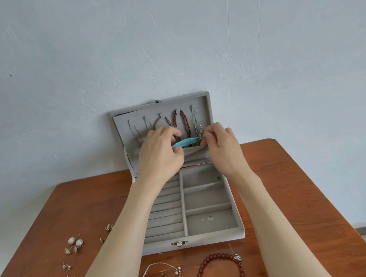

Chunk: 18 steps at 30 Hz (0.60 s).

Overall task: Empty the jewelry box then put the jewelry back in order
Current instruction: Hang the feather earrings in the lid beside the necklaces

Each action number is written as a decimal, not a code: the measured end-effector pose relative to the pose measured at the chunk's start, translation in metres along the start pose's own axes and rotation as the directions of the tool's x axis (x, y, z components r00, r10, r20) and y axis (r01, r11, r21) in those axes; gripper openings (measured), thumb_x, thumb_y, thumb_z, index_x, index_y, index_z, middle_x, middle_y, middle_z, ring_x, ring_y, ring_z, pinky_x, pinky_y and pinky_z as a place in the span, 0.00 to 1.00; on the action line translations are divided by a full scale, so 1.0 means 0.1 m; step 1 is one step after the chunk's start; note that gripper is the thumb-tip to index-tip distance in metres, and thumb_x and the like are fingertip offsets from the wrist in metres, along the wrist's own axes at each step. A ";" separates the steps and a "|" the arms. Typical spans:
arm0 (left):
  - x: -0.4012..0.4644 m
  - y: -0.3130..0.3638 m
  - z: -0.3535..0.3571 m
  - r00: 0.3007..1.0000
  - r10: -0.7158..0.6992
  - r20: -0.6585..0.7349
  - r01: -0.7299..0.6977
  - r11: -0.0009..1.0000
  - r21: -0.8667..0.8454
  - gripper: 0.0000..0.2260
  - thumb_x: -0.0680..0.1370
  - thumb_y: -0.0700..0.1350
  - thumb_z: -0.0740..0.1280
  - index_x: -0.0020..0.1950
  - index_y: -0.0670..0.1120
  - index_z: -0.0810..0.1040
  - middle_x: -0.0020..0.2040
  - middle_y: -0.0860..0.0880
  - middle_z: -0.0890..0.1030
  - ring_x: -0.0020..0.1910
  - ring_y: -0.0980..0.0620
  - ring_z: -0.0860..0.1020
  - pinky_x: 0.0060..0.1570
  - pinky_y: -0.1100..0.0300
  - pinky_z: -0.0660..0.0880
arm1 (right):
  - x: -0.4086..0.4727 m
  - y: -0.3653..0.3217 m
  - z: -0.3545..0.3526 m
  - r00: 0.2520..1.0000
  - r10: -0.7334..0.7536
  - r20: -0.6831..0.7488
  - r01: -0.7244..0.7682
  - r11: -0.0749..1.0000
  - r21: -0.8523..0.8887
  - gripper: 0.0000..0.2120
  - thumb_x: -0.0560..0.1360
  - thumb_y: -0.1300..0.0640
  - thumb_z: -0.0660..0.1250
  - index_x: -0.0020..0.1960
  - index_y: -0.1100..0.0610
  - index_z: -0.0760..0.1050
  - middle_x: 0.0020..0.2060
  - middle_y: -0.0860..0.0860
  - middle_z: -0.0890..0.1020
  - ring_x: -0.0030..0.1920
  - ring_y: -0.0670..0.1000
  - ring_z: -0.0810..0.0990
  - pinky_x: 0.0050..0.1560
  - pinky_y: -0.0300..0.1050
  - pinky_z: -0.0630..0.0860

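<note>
Against a pale wall, our wooden surface carries the open grey jewelry box. Our left hand curls its fingers at the blue feather earring by the lid pocket; our right hand pinches that earring's metal end. Dark beads hang in the lid. Pearl studs, a chain and a red bracelet lie outside.
</note>
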<state>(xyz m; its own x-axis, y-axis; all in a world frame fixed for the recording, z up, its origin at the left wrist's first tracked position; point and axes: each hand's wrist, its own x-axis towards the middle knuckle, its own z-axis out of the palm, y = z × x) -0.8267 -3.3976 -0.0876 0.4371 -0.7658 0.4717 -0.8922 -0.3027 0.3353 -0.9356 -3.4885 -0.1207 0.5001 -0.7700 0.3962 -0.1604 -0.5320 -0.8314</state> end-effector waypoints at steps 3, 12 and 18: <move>-0.01 0.05 0.03 0.994 0.035 -0.105 -0.041 0.997 -0.061 0.11 0.70 0.45 0.61 0.50 0.47 0.79 0.41 0.53 0.78 0.47 0.51 0.70 0.49 0.54 0.70 | 0.00 -0.01 -0.01 1.000 -0.006 -0.015 0.006 1.000 -0.004 0.07 0.79 0.64 0.53 0.45 0.56 0.68 0.41 0.49 0.78 0.48 0.52 0.68 0.40 0.40 0.58; -0.01 0.14 0.21 0.992 0.092 -0.089 -0.112 0.961 -0.253 0.09 0.73 0.43 0.69 0.53 0.46 0.77 0.42 0.51 0.76 0.42 0.54 0.73 0.45 0.58 0.73 | -0.01 -0.02 -0.02 0.999 -0.004 -0.047 0.005 1.000 0.028 0.06 0.79 0.63 0.53 0.45 0.58 0.66 0.40 0.48 0.74 0.48 0.57 0.72 0.43 0.43 0.63; -0.03 0.09 0.16 0.999 0.032 0.002 -0.031 0.974 -0.224 0.10 0.73 0.36 0.62 0.48 0.44 0.81 0.44 0.54 0.76 0.45 0.55 0.73 0.48 0.66 0.66 | 0.00 0.00 -0.02 0.999 -0.012 -0.051 0.014 1.000 0.025 0.07 0.79 0.64 0.52 0.44 0.58 0.66 0.39 0.47 0.74 0.48 0.57 0.73 0.42 0.43 0.63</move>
<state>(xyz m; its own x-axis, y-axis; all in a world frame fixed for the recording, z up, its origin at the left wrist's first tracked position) -0.8377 -3.4076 -0.0990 0.4077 -0.7765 0.4804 -0.8571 -0.1440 0.4946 -0.9373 -3.4889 -0.1197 0.4582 -0.7802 0.4258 -0.1318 -0.5334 -0.8355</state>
